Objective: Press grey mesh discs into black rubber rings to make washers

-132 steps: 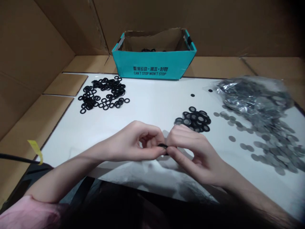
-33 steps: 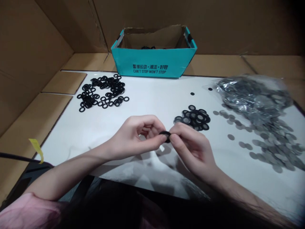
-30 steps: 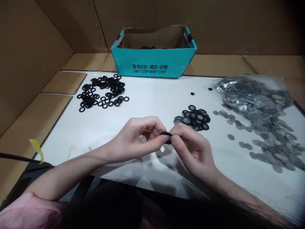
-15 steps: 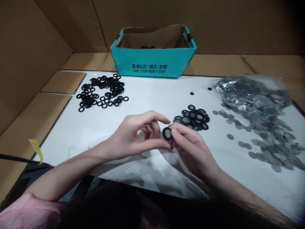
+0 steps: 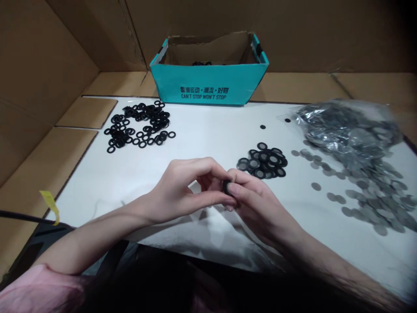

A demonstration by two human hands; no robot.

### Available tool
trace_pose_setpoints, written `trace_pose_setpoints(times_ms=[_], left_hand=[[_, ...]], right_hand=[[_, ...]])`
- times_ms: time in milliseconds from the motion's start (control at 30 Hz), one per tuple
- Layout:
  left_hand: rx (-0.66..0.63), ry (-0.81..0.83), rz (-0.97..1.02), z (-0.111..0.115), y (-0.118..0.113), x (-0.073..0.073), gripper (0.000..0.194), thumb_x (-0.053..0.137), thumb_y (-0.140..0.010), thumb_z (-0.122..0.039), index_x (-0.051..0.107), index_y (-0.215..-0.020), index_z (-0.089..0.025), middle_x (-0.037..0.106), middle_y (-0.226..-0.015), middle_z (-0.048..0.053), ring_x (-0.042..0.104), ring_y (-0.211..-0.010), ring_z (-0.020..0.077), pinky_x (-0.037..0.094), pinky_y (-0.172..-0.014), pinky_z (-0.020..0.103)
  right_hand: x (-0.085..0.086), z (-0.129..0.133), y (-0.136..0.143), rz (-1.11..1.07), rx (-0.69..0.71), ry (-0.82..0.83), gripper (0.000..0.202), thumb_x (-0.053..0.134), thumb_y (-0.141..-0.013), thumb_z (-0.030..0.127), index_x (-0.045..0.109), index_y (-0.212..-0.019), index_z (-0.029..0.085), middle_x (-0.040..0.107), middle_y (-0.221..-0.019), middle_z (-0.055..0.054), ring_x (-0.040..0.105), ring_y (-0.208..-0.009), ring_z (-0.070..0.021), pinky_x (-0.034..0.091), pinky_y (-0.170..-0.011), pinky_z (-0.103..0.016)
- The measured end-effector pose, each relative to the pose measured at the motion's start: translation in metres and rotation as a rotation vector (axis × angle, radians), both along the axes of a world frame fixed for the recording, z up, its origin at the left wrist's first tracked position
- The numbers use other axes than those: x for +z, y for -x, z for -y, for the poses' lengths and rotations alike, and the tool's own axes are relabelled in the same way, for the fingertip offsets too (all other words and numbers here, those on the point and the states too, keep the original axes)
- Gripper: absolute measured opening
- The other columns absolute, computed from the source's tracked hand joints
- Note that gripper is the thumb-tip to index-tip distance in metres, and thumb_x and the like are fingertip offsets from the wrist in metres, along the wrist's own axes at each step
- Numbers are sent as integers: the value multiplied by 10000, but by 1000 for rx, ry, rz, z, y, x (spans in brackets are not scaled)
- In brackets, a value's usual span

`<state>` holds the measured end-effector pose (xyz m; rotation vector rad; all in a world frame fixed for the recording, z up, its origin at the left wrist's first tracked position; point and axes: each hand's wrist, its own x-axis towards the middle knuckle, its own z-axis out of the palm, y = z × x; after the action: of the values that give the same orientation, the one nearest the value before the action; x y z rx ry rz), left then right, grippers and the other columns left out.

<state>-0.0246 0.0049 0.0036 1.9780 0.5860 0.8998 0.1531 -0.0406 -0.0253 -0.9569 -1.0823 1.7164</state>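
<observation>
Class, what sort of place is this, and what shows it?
Probably a makeshift workstation for small parts: cardboard walls behind a white table, black rings and grey discs heaped on it.

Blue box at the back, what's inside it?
Some black ring-like pieces show inside the blue box. Its front hides the bottom, so I can't see how many lie there.

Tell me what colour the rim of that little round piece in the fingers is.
The round piece has a black rim, showing best in the head view.
</observation>
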Motion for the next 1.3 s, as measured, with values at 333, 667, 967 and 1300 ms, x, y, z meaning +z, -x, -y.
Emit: trace_pose_setpoints(times_ms=[333, 667, 967, 1300], left_hand=[[-20, 157, -120, -4, 3, 11, 171, 623, -902, -266, 642, -841, -108, 636, -711, 18, 564, -618, 91, 454, -568, 200], [-103, 417, -235, -5, 4, 15, 353, 540, -937, -283, 489, -626, -124, 369, -568, -53, 323, -543, 58, 253, -491, 204], [-81, 792, -93, -5, 1, 1, 398, 546, -936, -357, 536, -617, -120, 426, -491, -54, 355, -459, 47, 258, -451, 183], [-143, 1007, 56, -6, -2, 1, 362, 586, -915, -349, 630, -650, -106, 447, -452, -39, 345, -406, 44, 207, -370, 168]], right_hand=[[5, 1, -4, 133, 21, -70, 275, 574, -896, 403, 517, -736, 188, 461, -641, 28, 424, -619, -104, 344, -569, -241], [16, 0, -2, 315, 69, -101, 289, 537, -878, 364, 432, -665, 200, 388, -573, 45, 338, -529, -87, 283, -465, -231], [8, 4, -8, 537, -195, -589, 246, 709, -791, 241, 578, -996, 206, 583, -832, -12, 521, -732, -133, 440, -660, -297], [5, 3, -7, 603, -245, -717, 140, 672, -839, 233, 610, -964, 218, 607, -760, -14, 540, -681, -142, 463, -603, -303]])
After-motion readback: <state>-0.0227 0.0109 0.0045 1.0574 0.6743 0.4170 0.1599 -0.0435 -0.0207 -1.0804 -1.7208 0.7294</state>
